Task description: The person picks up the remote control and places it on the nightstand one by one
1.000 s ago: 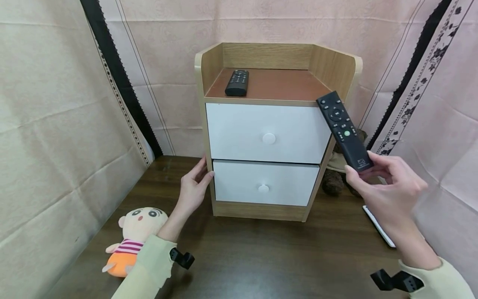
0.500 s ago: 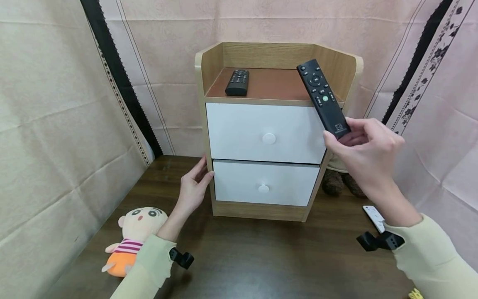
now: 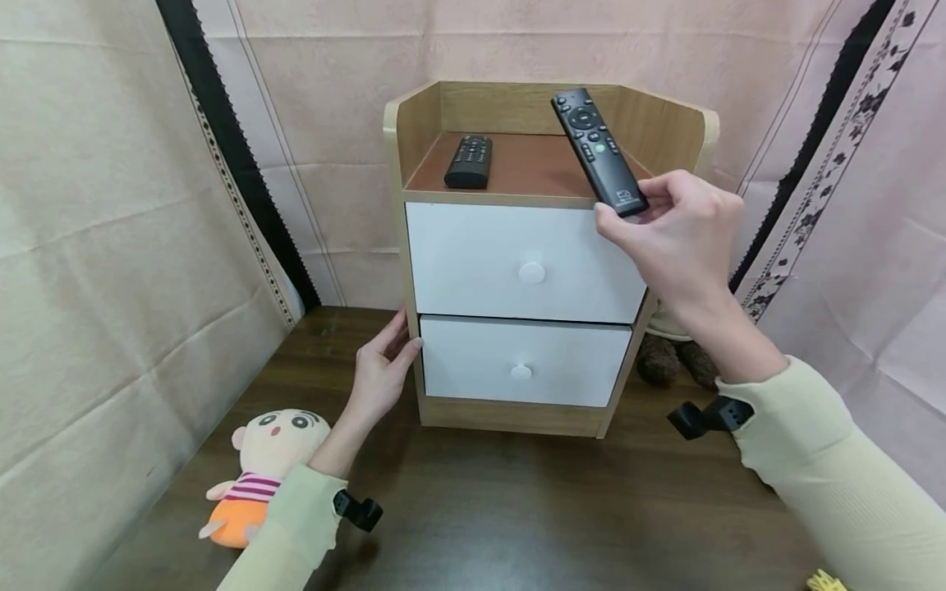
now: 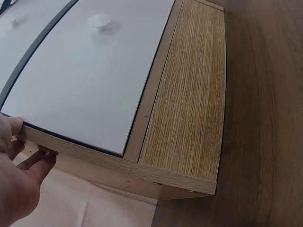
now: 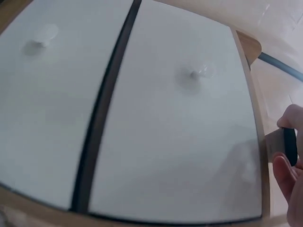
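My right hand (image 3: 683, 230) pinches the lower end of a black remote control (image 3: 599, 153), its button side facing me. The remote is tilted and overlaps the brown top shelf of a small wooden cabinet (image 3: 510, 417) in the head view. At the cabinet's left side, my left hand (image 3: 380, 373) holds the side panel's edge, thumb (image 4: 15, 125) at the front and curled fingers (image 4: 40, 165) along the side. A second black remote (image 3: 469, 162) lies on the left of the top shelf. Both white drawers, upper (image 3: 473, 254) and lower (image 3: 466, 361), are closed.
On the table (image 3: 510, 509), a plush doll (image 3: 273, 468) in a striped top sits beside my left forearm. Brown fuzzy toy feet (image 3: 658, 361) show right of the cabinet. A yellow object (image 3: 825, 581) pokes in at the lower right. Cloth curtains (image 3: 310, 98) surround the table.
My right hand has carried the black remote up and left, from beside the cabinet to over its top shelf. A white object on the right is now hidden behind my sleeve. My left hand stays put.
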`<state>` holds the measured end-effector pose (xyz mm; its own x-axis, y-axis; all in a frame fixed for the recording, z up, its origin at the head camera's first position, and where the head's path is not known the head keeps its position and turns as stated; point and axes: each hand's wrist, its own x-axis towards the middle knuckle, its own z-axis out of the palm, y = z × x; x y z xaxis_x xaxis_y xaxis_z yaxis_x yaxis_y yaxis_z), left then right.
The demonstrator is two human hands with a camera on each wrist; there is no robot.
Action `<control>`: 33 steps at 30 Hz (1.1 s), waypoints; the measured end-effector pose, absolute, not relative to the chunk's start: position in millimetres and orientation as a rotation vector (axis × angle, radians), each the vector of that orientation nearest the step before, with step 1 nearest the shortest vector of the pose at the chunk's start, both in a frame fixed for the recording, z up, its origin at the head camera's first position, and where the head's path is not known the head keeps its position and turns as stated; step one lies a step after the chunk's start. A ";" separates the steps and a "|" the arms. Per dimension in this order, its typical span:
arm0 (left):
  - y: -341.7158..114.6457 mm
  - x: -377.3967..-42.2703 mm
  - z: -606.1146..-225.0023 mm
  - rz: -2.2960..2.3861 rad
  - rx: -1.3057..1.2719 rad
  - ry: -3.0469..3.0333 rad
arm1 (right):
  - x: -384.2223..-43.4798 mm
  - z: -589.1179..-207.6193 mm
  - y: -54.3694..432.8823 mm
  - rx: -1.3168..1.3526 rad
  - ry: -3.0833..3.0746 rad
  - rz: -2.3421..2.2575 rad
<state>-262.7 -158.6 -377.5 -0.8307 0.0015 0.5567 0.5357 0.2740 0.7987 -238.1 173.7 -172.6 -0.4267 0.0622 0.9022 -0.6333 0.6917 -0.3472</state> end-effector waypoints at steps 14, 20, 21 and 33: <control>-158.5 -263.6 -377.5 -1.586 -0.505 -2.091 | -246.6 -126.5 124.5 0.269 -2.245 0.736; -153.5 -247.6 -363.2 -1.599 -0.474 -2.120 | -256.8 -112.3 110.9 0.260 -2.317 0.639; -153.0 -246.6 -362.4 -1.601 -0.463 -2.128 | -258.5 -110.8 108.7 0.256 -2.326 0.636; -159.3 -263.0 -377.8 -1.587 -0.484 -2.109 | -269.5 -106.9 94.4 0.215 -2.428 0.575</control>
<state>-263.0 -159.3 -377.8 -0.8354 0.0073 0.5496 0.5302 0.2747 0.8022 -269.5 94.4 -106.9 -0.7904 -0.0135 0.6124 -0.2867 0.8917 -0.3503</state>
